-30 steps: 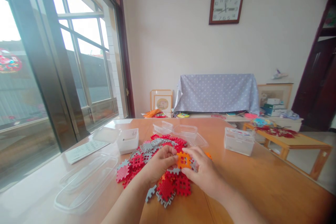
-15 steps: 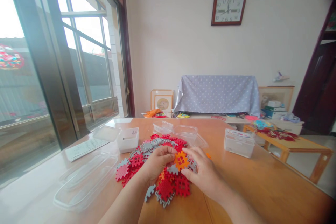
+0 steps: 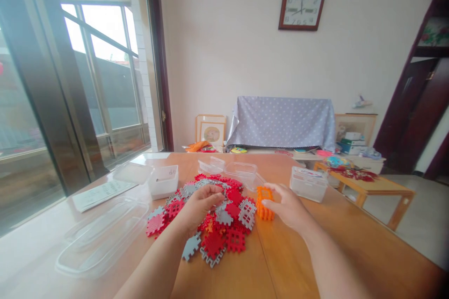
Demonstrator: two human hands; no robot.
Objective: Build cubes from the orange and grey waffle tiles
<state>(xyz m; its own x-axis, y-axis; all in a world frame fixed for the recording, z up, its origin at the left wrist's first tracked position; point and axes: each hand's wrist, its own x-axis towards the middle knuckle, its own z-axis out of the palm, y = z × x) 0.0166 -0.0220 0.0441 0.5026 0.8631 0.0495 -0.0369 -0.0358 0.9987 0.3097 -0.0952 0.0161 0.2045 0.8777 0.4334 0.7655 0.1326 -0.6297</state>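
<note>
A heap of red and grey waffle-shaped plastic tiles (image 3: 217, 215) lies on the wooden table (image 3: 315, 252). My left hand (image 3: 199, 205) rests on top of the heap with its fingers curled over the tiles. My right hand (image 3: 286, 205) is at the heap's right edge, thumb and fingers closed on a small stack of orange tiles (image 3: 264, 203) that stands on the table.
Clear plastic boxes (image 3: 242, 170) sit behind the heap, a white tub (image 3: 163, 181) and a lid (image 3: 132, 173) to the left, a long clear container (image 3: 101, 238) at front left, a printed sheet (image 3: 101, 192), and a lidded box (image 3: 308, 183) at right. A low wooden table (image 3: 372, 187) stands beyond.
My right hand has carried the orange tile from above the heap to the right, onto the orange stack on the table. My left hand has stayed on the heap. The camera turned slightly.
</note>
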